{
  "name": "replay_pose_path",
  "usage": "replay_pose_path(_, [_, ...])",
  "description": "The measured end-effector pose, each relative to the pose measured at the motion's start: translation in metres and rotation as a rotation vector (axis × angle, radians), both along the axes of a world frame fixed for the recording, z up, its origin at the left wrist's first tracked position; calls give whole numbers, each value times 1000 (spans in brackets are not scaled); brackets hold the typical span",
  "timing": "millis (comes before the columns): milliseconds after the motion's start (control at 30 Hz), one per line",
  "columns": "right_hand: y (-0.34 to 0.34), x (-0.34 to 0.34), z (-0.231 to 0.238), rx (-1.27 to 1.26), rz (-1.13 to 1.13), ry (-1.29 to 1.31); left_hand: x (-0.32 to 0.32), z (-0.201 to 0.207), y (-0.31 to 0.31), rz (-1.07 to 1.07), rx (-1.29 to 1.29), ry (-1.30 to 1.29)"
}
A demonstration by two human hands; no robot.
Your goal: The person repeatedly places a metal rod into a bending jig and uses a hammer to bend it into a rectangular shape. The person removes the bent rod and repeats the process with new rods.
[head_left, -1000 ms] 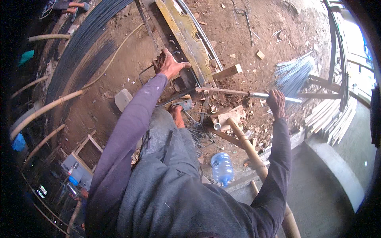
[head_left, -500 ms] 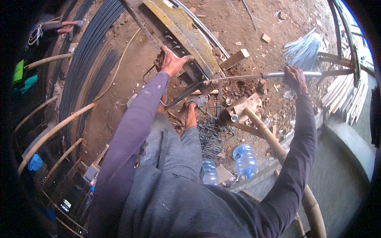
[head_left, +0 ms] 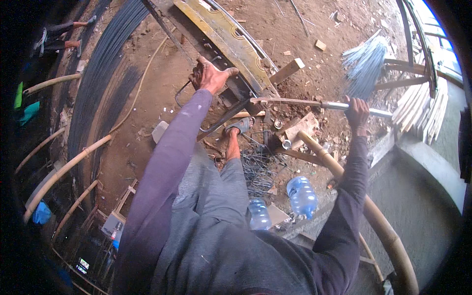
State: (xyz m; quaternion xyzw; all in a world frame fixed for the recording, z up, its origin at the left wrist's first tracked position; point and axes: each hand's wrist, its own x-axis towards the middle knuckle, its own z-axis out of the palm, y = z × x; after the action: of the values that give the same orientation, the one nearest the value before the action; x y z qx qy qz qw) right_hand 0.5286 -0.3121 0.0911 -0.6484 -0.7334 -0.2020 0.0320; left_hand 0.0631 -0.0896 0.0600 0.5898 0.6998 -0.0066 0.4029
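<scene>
My left hand (head_left: pixel 212 77) is at the dark steel bending bench (head_left: pixel 223 64), thumb stretched out and fingers curled round a thin bent steel rod (head_left: pixel 178 97). The rod forms an angular loop left of the bench, partly hidden by my forearm. My right hand (head_left: pixel 357 114) is wrapped round the silver pipe of a long lever (head_left: pixel 334 105). The lever's rusty flat bar runs left to the near end of the bench. A yellow, worn metal plate (head_left: pixel 216 29) lies along the bench's far side.
Long dark rebars (head_left: pixel 96 78) lie at left beside bamboo poles (head_left: pixel 69 169). Wooden blocks (head_left: pixel 287 70), cut grey rods (head_left: pixel 366 64) and wood strips (head_left: pixel 423 110) lie right. Two blue water bottles (head_left: pixel 302 195) and a wire tangle (head_left: pixel 258 172) are near my legs. Another person's legs (head_left: pixel 73 44) show far left.
My right hand has drawn toward me, swinging the lever's pipe end nearer. My left hand keeps its place on the bench. The other person's legs have shifted.
</scene>
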Motion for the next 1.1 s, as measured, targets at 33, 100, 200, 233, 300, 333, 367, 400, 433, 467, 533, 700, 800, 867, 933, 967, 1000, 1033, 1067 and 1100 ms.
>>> replay_pose_path(33, [-3, -3, -3, 17, -28, 2, 2, 4, -1, -1, 26, 56])
replay_pose_path(100, [-14, -9, -8, -74, -161, -2, 4, 9, -4, -3, 87, 81])
replay_pose_path(200, [-38, -18, -18, -120, -278, 80, 4, 6, -6, -18, 208, 38])
replay_pose_path(233, [-50, -26, -24, -136, -319, 90, 4, 3, -6, -22, 228, 10])
replay_pose_path(300, [-78, -49, -38, -117, -385, 119, 1, -3, -4, -5, 258, -85])
replay_pose_path(333, [-98, -66, -44, -140, -430, 183, -1, -4, -3, 4, 201, -102])
replay_pose_path(367, [-118, -87, -52, -149, -504, 187, -1, -5, -2, -22, 162, -56])
replay_pose_path(400, [-139, -110, -57, -198, -630, 172, -2, -5, -1, -10, 116, -41])
replay_pose_path(433, [-160, -136, -61, -146, -658, 198, -1, -3, -1, -5, 39, 1])
replay_pose_path(467, [-179, -163, -64, -153, -764, 213, 1, -1, -1, 3, 25, 28])
replay_pose_path(533, [-206, -218, -69, -101, -908, 190, 2, 6, -4, -16, 61, 37])
replay_pose_path(700, [-232, -359, -75, -71, -1289, 342, 2, 10, -6, 6, 127, 7])
replay_pose_path(800, [-226, -440, -74, 16, -1449, 337, -5, -7, -3, -26, 162, 46])
replay_pose_path(867, [-216, -486, -68, 26, -1547, 325, -9, -23, -1, -103, 100, 8])
replay_pose_path(933, [-205, -521, -58, 47, -1625, 225, -6, -36, 2, -114, 125, -111])
replay_pose_path(967, [-201, -532, -53, 1, -1649, 290, -8, -39, 2, -87, 87, -212])
replay_pose_path(1000, [-199, -535, -47, -121, -1681, 445, -7, -39, 3, -104, 95, -161])
replay_pose_path(1033, [-199, -530, -42, -86, -1645, 433, -8, -38, 3, -91, 114, -208])
replay_pose_path(1067, [-201, -523, -39, -95, -1598, 487, -8, -36, 4, -91, 50, -217])
replay_pose_path(1100, [-208, -510, -38, -195, -1544, 516, -8, -34, 3, -71, -17, -392])
